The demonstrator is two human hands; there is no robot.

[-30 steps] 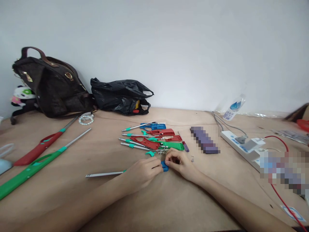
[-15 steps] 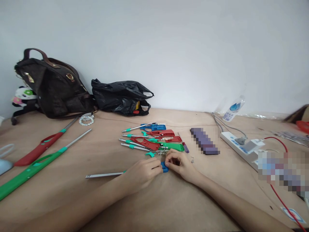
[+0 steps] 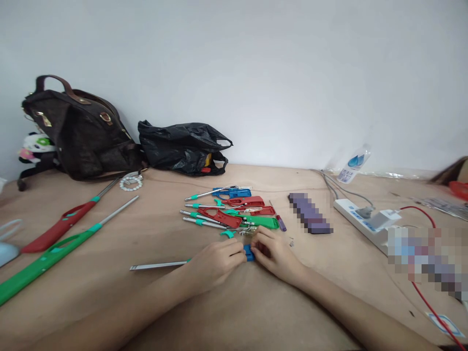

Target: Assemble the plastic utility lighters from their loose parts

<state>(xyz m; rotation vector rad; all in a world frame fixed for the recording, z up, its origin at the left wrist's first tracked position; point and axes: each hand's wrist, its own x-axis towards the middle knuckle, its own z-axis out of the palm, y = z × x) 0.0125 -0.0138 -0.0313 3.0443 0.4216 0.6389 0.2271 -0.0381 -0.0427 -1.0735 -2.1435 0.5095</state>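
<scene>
My left hand [image 3: 214,262] and my right hand [image 3: 275,252] meet over a small blue plastic lighter body [image 3: 249,252] lying on the brown table [image 3: 234,302]. Both hands are closed, with fingertips pinched on the blue piece. A thin metal tube [image 3: 158,265] sticks out to the left from under my left hand. Just behind my hands lies a pile of several taken-apart lighters [image 3: 234,210] in red, blue and green with metal tubes, and a loose teal trigger [image 3: 227,234].
A long red lighter [image 3: 60,226] and a long green lighter [image 3: 47,258] lie at the left. A brown handbag [image 3: 78,129] and a black plastic bag [image 3: 183,146] stand against the wall. A white power strip [image 3: 365,222], cables and a small bottle [image 3: 354,163] are at the right.
My right hand has slid a little down and closer onto the blue piece. My left hand has stayed where it was.
</scene>
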